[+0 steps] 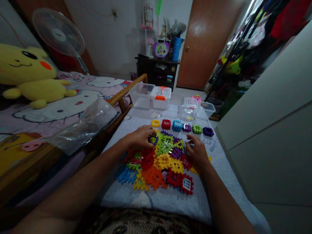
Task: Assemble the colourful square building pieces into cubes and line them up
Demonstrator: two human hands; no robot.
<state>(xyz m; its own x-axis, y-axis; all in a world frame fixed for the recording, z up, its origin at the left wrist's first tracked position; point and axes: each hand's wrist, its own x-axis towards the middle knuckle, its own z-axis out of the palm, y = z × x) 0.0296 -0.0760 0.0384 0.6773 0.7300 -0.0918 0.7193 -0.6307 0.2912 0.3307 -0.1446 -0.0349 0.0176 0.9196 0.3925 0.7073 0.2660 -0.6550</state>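
Colourful interlocking plastic pieces lie in a loose pile on the cloth-covered table, with green pieces point(167, 144), yellow pieces point(163, 161), an orange piece point(154, 177) and a red window piece point(187, 184). My left hand point(142, 136) is at the pile's upper left, its fingers curled round a dark purple piece point(153, 139). At the right edge of the pile, my right hand point(195, 150) has its fingers apart and holds nothing. Behind the pile stands a row of pieces sorted by colour: yellow point(155, 123), red point(166, 124), blue point(177, 125), purple point(186, 127), green point(197, 129) and dark purple point(208, 131).
Clear plastic boxes point(142, 97) stand along the table's far end, one with an orange-latched lid point(161, 97). A wooden rail point(119, 92) and a bed with a clear plastic bag point(85, 125) are on the left. A white cabinet point(268, 130) stands right.
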